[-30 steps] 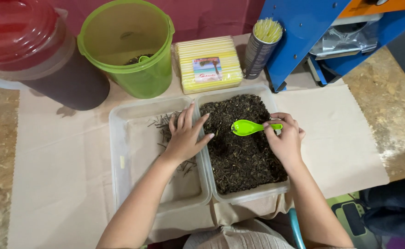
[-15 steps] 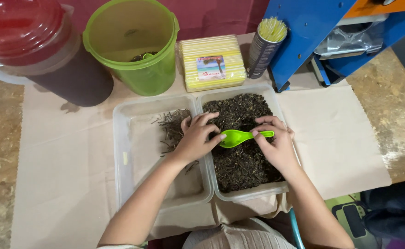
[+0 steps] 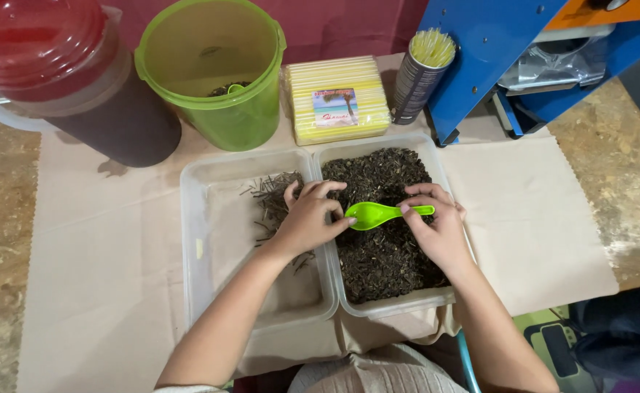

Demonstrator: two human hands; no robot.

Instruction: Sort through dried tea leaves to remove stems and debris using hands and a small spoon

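The right hand (image 3: 440, 227) pinches a green spoon (image 3: 382, 213) by its handle over the tub of dried leaves (image 3: 382, 218) — the left hand (image 3: 307, 218), fingers curled, touches the spoon's bowl.

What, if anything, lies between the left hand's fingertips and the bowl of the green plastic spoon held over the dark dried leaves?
Nothing visible. The left hand has its fingertips at the bowl of the green plastic spoon, with no object between them. The right hand pinches the spoon's handle above the dark dried leaves.
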